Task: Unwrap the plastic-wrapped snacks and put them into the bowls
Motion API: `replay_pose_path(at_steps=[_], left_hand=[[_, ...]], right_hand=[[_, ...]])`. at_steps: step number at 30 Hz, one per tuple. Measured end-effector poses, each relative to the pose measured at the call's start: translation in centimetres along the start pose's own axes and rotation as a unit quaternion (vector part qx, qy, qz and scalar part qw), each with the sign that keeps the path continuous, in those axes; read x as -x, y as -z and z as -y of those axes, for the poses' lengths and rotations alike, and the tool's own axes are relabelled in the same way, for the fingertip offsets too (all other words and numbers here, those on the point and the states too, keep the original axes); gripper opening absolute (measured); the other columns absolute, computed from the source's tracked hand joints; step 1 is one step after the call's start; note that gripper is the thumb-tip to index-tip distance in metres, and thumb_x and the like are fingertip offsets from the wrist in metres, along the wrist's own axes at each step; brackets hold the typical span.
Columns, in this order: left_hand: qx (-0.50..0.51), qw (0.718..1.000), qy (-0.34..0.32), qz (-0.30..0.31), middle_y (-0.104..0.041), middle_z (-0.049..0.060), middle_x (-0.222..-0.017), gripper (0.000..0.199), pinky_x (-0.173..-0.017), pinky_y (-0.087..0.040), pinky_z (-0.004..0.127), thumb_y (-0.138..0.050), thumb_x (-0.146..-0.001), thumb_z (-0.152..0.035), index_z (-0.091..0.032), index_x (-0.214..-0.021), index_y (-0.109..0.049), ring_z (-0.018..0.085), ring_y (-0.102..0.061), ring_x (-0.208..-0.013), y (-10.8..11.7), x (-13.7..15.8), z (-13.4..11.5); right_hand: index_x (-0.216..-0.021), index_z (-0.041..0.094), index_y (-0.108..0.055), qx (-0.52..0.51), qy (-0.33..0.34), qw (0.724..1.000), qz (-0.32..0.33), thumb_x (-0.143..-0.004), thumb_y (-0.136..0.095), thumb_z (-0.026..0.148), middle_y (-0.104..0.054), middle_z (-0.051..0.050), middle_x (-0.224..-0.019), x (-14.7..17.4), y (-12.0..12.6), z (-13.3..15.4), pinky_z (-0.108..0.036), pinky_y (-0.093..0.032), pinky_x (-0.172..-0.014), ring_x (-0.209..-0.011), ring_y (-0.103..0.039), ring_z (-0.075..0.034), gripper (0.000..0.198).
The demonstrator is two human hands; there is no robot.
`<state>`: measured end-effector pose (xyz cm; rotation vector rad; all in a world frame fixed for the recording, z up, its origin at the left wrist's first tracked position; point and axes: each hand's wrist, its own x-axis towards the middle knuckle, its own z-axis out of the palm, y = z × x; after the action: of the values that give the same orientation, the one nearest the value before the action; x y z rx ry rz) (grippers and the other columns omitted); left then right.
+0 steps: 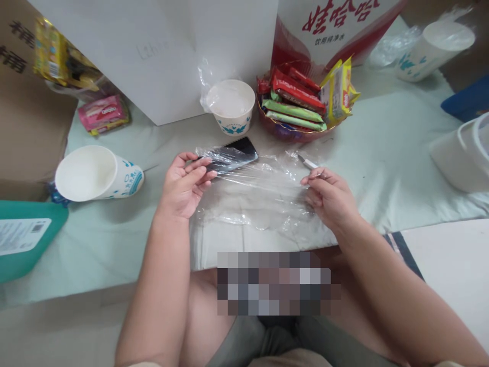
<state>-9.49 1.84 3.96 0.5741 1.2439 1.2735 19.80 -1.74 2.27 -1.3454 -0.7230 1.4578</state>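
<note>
A sheet of clear plastic wrap (255,186) stretches between my two hands above the table. My left hand (187,186) pinches its left end, fingers closed on the film. At the other end, my right hand (330,196) is closed on the wrap, and a slim white tool with a dark pointed tip (308,162) sticks out from its fingers; I cannot tell whether it is a pen or a small knife. Beneath the film lies a black smartphone (244,148). Just behind it stands a paper cup (232,109) with clear film over its mouth.
A bowl (294,133) of wrapped snacks stands behind my right hand. To the left, a paper cup (95,173) lies on its side near a green container (32,255). Cartons (171,51) line the back. A film-covered cup (431,51) and a white bucket (458,153) are at right.
</note>
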Motion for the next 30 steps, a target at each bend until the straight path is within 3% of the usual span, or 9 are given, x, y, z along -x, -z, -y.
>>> replay_pose_path(at_steps=[8,23,28,30], left_hand=[[0.020,1.000,-0.007,0.000,-0.074,-0.005,-0.077,0.029,-0.060,-0.057,0.014,-0.068,-0.072,0.001,-0.022,-0.084,-0.055,0.009,-0.074,-0.067,-0.35,-0.07,0.23],[0.027,0.998,0.008,-0.049,-0.072,-0.003,-0.068,0.019,-0.059,-0.056,0.016,-0.069,-0.075,-0.007,-0.020,-0.077,-0.055,0.010,-0.071,-0.063,-0.26,-0.42,0.21],[0.043,0.999,0.023,0.008,-0.071,-0.002,-0.073,0.019,-0.057,-0.058,0.018,-0.081,-0.074,-0.023,-0.018,-0.086,-0.066,0.010,-0.070,-0.064,-0.43,0.02,-0.01],[0.004,0.998,0.043,0.036,-0.072,0.000,-0.076,0.026,-0.045,-0.051,0.014,-0.087,-0.066,-0.022,-0.016,-0.084,-0.069,0.009,-0.068,-0.060,-0.51,0.24,0.04]], right_hand=[[-0.077,0.023,-0.051,-0.005,-0.007,1.000,-0.005,-0.066,-0.071,0.024,-0.067,0.004,-0.074,0.13,-0.09,0.05,-0.025,-0.017,-0.043,-0.041,-0.027,-0.003,0.023],[-0.075,0.024,-0.053,0.004,-0.009,1.000,-0.012,-0.063,-0.072,0.023,-0.067,0.003,-0.072,0.20,-0.17,0.03,-0.026,-0.016,-0.043,-0.043,-0.024,-0.004,0.022],[-0.073,0.024,-0.053,-0.005,-0.013,1.000,-0.021,-0.061,-0.072,0.023,-0.067,0.004,-0.069,0.23,-0.27,0.09,-0.025,-0.016,-0.043,-0.042,-0.025,-0.004,0.022],[-0.072,0.023,-0.054,-0.010,-0.011,1.000,-0.024,-0.060,-0.072,0.022,-0.067,0.005,-0.069,0.21,-0.29,0.13,-0.024,-0.016,-0.043,-0.041,-0.025,-0.003,0.022]])
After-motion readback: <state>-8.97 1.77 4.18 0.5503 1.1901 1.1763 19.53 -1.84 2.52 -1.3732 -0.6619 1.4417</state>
